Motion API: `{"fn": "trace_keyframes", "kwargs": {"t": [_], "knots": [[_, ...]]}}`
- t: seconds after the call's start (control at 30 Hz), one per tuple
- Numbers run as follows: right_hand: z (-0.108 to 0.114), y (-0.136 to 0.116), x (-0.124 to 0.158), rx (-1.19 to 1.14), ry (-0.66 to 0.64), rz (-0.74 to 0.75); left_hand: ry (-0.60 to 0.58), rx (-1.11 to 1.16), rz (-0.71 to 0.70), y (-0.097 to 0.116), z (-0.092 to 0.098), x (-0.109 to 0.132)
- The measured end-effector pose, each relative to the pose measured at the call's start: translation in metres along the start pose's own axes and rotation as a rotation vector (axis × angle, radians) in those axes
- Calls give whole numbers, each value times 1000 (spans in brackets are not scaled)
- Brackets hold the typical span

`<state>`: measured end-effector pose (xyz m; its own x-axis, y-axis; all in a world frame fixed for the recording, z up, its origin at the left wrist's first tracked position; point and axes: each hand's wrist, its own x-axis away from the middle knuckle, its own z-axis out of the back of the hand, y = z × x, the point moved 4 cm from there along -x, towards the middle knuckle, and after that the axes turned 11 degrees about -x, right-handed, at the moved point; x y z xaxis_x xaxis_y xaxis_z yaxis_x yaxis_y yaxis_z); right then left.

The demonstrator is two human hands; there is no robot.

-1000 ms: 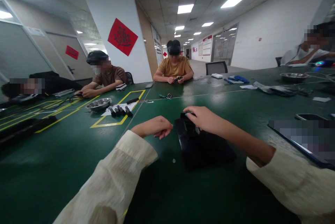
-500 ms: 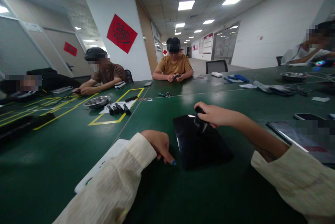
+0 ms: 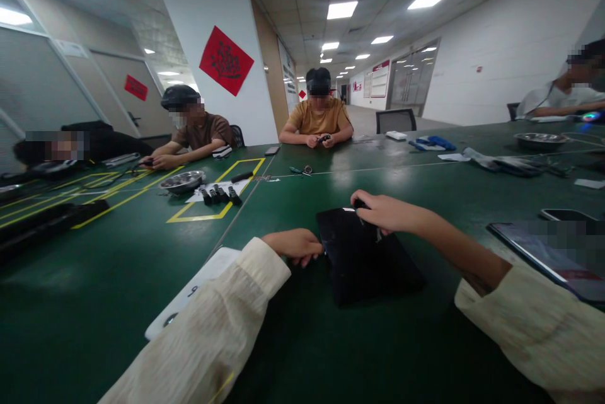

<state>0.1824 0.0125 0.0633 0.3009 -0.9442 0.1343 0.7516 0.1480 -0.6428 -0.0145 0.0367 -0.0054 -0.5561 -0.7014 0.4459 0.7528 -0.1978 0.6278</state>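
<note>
A black glossy pad (image 3: 363, 262) lies flat on the green table (image 3: 307, 353) in front of me. My right hand (image 3: 382, 212) rests over the pad's far edge, fingers curled around a small black part (image 3: 360, 205) that mostly hides under them. My left hand (image 3: 295, 245) sits at the pad's left edge, fingers curled under and pinched together; what they hold, if anything, is hidden. Both forearms wear cream sleeves.
A white card (image 3: 191, 294) lies under my left forearm. A tablet (image 3: 553, 259) and a phone (image 3: 564, 215) lie at right. Further left are a metal bowl (image 3: 182, 182), small black parts (image 3: 218, 195) and yellow tape lines. Several people sit around the table; scissors (image 3: 300, 171) lie mid-table.
My left hand drew back from pointing at the table and curled up at the pad's left edge. My right hand lowered the small black part onto the pad's far edge.
</note>
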Motion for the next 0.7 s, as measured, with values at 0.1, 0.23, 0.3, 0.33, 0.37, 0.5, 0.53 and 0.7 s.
{"fn": "trace_keyframes", "kwargs": {"t": [0.1, 0.23, 0.3, 0.33, 0.37, 0.5, 0.53, 0.7], "knots": [[-10, 4, -9, -23, 49, 39, 332, 140, -25, -6, 12, -12], [-12, 11, -15, -212, -42, 9, 770, 134, -64, -15, 27, -14], [-8, 13, -15, -311, -74, -16, 929, 207, -84, -19, 31, -12], [-5, 13, -14, -352, -83, -31, 971, 270, -100, -21, 33, -11], [-3, 14, -13, -391, -90, -49, 995, 343, -114, -22, 33, -12], [11, 26, -12, -577, -92, -94, 1035, 585, -131, -28, 32, -16], [14, 31, -14, -635, -85, -77, 1045, 613, -132, -29, 31, -17], [12, 57, -29, -920, 21, 33, 1067, 360, -199, -24, 21, -17]]}}
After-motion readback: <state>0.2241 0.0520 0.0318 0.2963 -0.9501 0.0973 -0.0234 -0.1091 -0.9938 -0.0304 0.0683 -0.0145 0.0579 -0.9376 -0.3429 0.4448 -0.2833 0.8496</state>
